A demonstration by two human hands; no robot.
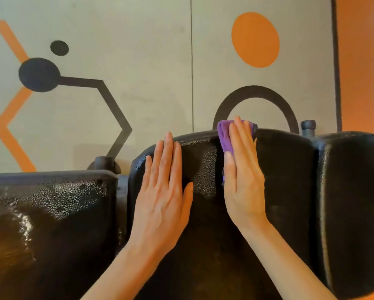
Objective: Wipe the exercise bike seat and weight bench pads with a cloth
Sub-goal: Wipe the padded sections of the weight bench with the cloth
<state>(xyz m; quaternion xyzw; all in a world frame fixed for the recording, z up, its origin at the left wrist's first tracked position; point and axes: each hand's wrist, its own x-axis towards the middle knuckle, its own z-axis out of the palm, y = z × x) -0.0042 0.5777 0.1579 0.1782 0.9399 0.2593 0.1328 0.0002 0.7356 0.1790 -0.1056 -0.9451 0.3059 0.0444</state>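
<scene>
Two hands flat on the middle pad (214, 245), both with fingers straight and together, pointing to 12 o'clock. Left hand (163, 191) lies bare on the pad, palm down, fingertips near the pad's top edge, thumb angled out toward 2 o'clock, holding nothing. Right hand (243, 180) presses a purple cloth (226, 137) against the pad's upper edge; fingers stay straight over it, not curled round it. Cloth is bunched, sticks out past the fingertips at 12 o'clock and along the hand's left side, and sits right at the pad's top rim. The hands are apart, a strip of bare pad between them. Pad is black, pebbled vinyl, glossy patch between the hands. Left pad (51, 213) at 9 o'clock, same black vinyl, shiny and mottled on top, narrow gap between it and the middle one. Right pad (354, 202) at 3 o'clock, rounded, just beside the middle pad. Two dark capped posts behind the pads: one (104, 163) at 10 o'clock, one (308, 127) at 2 o'clock. Wall (149, 50) behind is grey, painted with orange and black hexagon lines, dots and a black ring; orange band at far right.
</scene>
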